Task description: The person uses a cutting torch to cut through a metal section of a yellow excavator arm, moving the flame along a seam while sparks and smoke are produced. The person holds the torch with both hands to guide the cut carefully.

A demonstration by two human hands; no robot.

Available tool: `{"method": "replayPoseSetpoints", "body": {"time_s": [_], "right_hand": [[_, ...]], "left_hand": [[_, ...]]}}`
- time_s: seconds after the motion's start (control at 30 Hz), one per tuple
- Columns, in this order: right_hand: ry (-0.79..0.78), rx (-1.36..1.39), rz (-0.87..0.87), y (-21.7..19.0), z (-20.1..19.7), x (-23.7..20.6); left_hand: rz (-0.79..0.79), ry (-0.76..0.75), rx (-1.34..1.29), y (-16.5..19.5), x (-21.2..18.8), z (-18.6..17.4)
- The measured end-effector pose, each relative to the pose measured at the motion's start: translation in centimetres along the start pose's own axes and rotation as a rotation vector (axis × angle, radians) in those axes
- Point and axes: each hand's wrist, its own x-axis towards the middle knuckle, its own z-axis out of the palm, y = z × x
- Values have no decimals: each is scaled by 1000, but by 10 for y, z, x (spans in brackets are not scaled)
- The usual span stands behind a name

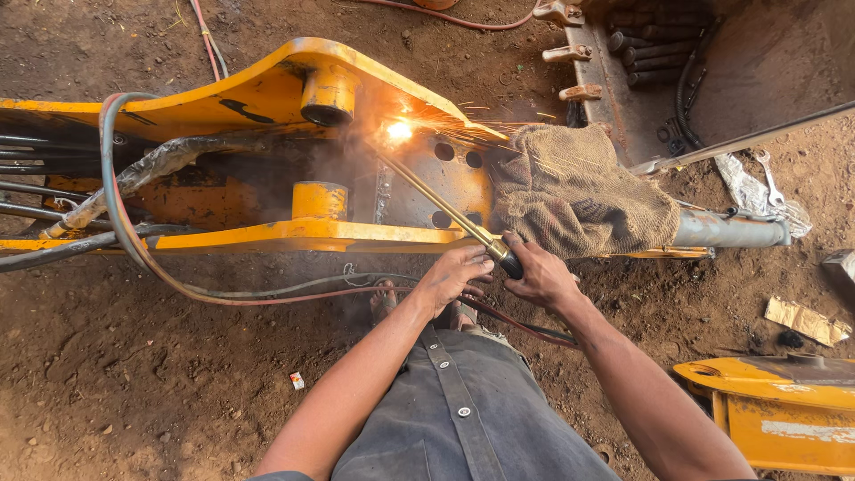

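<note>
Both hands close around the near end of a long brass cutting torch (pixel 443 207): the left hand (pixel 450 276) wraps the handle from the left, fingers curled shut on it, and the right hand (pixel 539 274) clamps the dark knurled grip just beside it. The torch runs up and away to its tip, where a bright flame (pixel 399 132) bites into the steel and throws sparks to the right. The work is a yellow excavator arm bracket (pixel 267 93), thick painted plate lying on its side on the dirt ground (pixel 116 374), with round pin bosses and a row of drilled holes in its inner web. A coarse brown burlap sack (pixel 579 191) is draped over the bracket's right end, just beside a grey steel cylinder rod (pixel 726 230). Red and green gas hoses (pixel 120 223) loop from the bracket's left end back toward the hands. At the ground's upper right corner a rusty excavator bucket (pixel 757 62) lies open, holding short cylindrical pins and a black hose. A spanner (pixel 771 183) lies on crumpled plastic near the rod.
</note>
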Motion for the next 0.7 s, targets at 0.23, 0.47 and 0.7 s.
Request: {"method": "replayPoseSetpoints", "body": {"time_s": [0.23,0.47,0.7], "right_hand": [[23,26,31,-3,0,-5],[63,23,37,-5,9,-8],[73,64,25,-9,15,-12]], "left_hand": [[22,-26,-16,3,-3,-1],[31,-41,-31,1,-7,-8],[56,-38,28,-1,-10,-15]]}}
